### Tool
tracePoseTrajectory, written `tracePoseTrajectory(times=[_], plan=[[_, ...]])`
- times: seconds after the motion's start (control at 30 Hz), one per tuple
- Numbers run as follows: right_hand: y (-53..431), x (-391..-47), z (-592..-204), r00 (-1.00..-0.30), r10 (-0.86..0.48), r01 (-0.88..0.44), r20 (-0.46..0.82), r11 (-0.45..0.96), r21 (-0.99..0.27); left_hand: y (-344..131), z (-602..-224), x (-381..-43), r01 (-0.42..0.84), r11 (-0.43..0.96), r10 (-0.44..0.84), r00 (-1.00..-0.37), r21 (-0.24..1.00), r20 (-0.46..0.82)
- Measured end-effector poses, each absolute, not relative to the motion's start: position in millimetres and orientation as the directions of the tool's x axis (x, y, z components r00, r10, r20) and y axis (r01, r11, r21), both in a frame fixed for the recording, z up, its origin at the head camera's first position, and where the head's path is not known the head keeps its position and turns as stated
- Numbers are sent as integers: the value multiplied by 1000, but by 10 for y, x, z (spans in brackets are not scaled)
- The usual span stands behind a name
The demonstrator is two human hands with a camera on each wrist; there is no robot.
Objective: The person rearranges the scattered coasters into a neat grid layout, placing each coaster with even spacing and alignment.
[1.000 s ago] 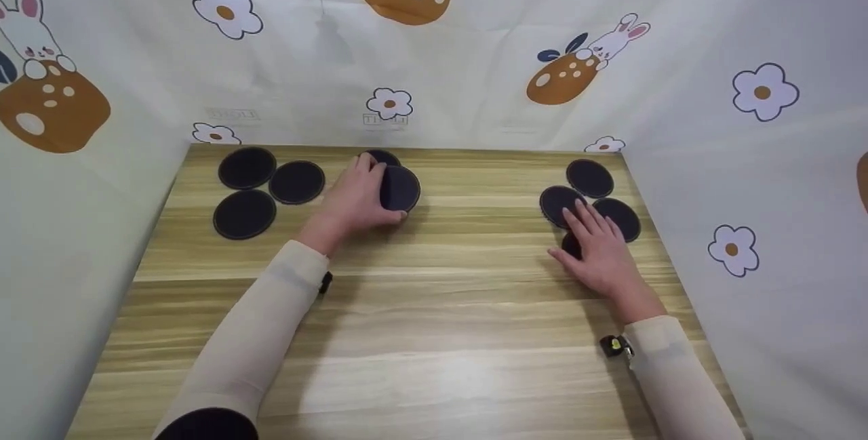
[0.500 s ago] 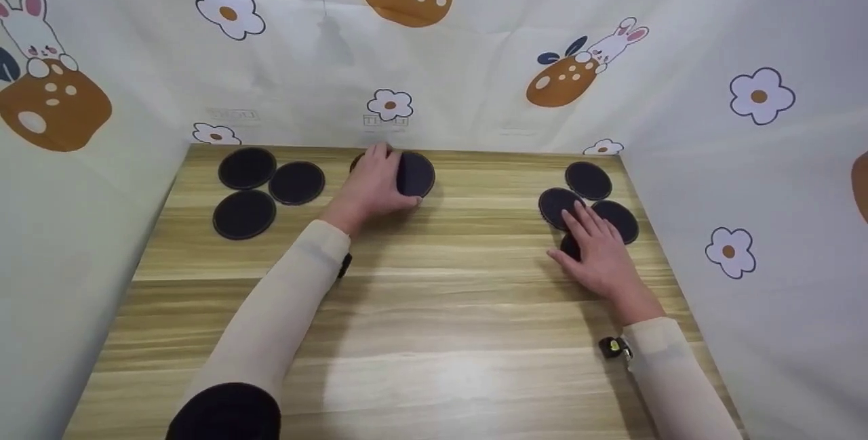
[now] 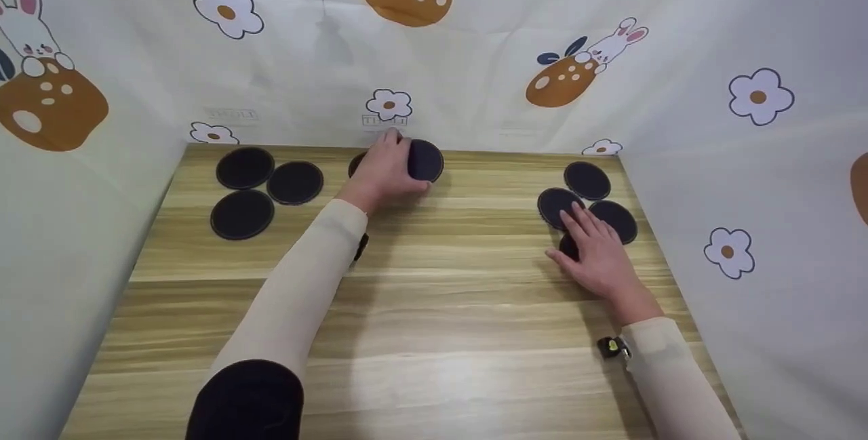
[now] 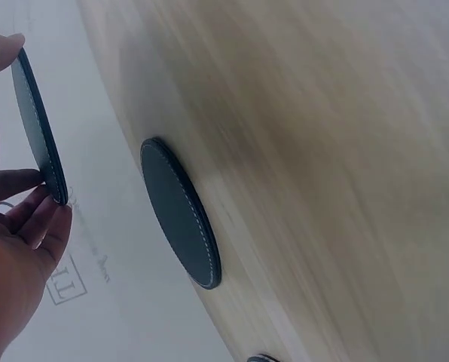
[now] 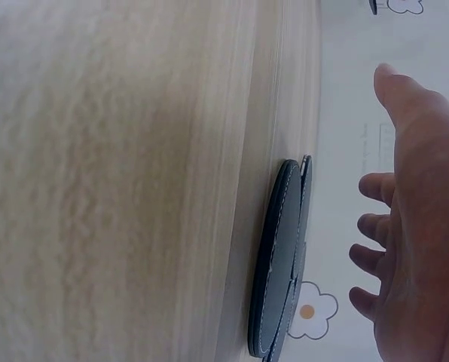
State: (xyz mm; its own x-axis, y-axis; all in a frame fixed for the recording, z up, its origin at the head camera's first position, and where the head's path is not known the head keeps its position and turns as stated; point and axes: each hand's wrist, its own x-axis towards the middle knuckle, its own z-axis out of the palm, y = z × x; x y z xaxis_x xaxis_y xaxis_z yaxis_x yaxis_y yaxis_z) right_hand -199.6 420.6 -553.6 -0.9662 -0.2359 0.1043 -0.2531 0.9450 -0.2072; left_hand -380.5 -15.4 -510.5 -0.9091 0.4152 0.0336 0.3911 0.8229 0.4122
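My left hand (image 3: 386,169) pinches a round black coaster (image 3: 427,161) by its edges, thumb on one side and fingers on the other. In the left wrist view this held coaster (image 4: 38,124) is raised above the wood, its stitched rim showing. Another coaster (image 4: 181,215) lies flat on the table below, mostly hidden behind my hand in the head view. On the right side, my right hand (image 3: 600,260) hovers with spread fingers over a group of coasters, partly covering the nearest coaster (image 3: 568,246). The right wrist view shows its fingers apart from the coaster (image 5: 277,260) below.
Three coasters (image 3: 295,182) lie close together at the back left of the wooden table (image 3: 434,331). Around my right hand lie a far coaster (image 3: 587,181), a left one (image 3: 557,207) and a right one (image 3: 614,222). A printed curtain (image 3: 461,81) encloses the back and sides.
My left hand has moved right and toward the back, carrying the pinched coaster away from over the one lying there. My right hand stays practically still.
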Motion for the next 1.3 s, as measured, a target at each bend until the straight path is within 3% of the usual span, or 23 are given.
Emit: tracePoseTrajectory(times=[0.73, 1.3], plan=[[4256, -2016, -5578, -966, -237, -254, 104, 945, -206, 35, -5030, -4025, 395, 836, 419, -908, 381, 23], [4287, -1974, -5608, -965, -231, -252, 122, 946, -204, -53, -5304, -4118, 416, 787, 444, -895, 455, 50]])
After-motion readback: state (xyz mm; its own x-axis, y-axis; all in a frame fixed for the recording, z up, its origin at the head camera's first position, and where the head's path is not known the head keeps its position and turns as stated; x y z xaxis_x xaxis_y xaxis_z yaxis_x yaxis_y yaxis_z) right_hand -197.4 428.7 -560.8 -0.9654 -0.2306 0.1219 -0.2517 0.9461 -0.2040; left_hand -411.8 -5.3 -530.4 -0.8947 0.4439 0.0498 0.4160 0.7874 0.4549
